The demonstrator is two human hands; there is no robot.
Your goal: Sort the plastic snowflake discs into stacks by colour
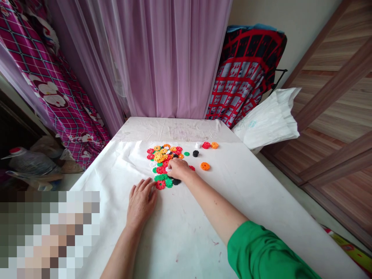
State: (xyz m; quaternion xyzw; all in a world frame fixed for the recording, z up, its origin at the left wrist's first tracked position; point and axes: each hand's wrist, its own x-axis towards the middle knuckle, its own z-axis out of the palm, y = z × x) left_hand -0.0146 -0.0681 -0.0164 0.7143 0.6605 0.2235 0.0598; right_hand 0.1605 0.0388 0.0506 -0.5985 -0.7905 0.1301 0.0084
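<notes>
Green-sleeved arm (216, 203) reaches discs (161, 156); bag print (252, 124) unreadable.

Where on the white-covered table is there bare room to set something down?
The white table has bare cloth between the left forearm and right forearm, right of the thick orange flower-shaped disc, and along its far edge. It's crowded at the colourful disc heap, with the right hand over it, left hand alongside.
</notes>
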